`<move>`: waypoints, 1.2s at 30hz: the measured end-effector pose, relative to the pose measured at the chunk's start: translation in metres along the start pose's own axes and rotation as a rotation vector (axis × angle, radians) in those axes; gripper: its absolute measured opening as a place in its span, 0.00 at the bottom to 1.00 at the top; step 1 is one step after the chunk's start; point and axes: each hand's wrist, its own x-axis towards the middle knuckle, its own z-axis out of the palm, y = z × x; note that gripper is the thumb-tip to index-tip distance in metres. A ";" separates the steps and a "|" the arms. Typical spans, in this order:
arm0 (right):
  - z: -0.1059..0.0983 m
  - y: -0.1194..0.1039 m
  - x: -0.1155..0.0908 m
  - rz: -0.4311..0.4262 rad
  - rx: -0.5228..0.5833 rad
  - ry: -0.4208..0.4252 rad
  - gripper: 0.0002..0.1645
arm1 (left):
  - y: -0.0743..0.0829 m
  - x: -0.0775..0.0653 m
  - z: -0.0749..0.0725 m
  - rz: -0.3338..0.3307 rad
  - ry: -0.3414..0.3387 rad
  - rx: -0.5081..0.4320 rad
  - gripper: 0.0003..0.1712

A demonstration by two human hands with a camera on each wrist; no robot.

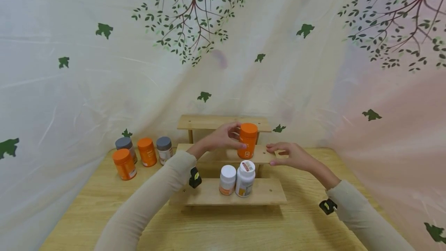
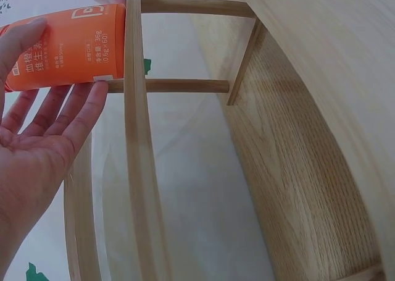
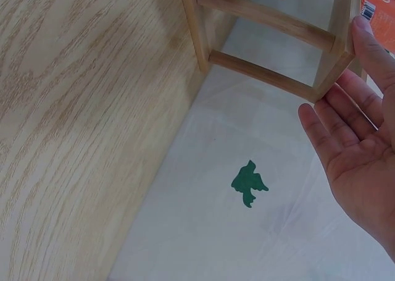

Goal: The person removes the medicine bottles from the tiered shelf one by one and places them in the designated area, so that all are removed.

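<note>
An orange pill bottle [image 1: 247, 142] stands upright at the middle step of a wooden tiered stand [image 1: 216, 154], toward its right end. My left hand [image 1: 224, 136] grips it from the left, thumb across the front and fingers behind; the left wrist view shows its base right at the board. My right hand [image 1: 290, 156] is at the right end of that same step. In the right wrist view its thumb [image 3: 370, 43] lies by one corner and its fairly straight fingers [image 3: 336, 117] reach the other corner. Two white bottles, a shorter one [image 1: 228, 180] and a taller one [image 1: 245, 178], stand on the lowest step.
Left of the stand, two orange bottles [image 1: 146, 152] and two grey-capped bottles [image 1: 164, 150] stand grouped on the wooden table [image 1: 153, 220]. The top step [image 1: 209, 122] rises behind my left hand. A leaf-printed curtain [image 1: 139, 88] hangs close behind.
</note>
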 end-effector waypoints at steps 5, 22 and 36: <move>0.000 0.000 0.000 0.012 0.002 -0.002 0.28 | 0.001 0.000 -0.001 0.003 0.005 0.007 0.34; 0.001 0.003 0.000 -0.015 0.018 0.014 0.27 | 0.010 -0.005 -0.010 -0.021 0.062 0.013 0.37; 0.000 0.005 -0.001 -0.009 0.042 0.007 0.27 | 0.022 -0.017 -0.022 -0.009 0.121 0.070 0.39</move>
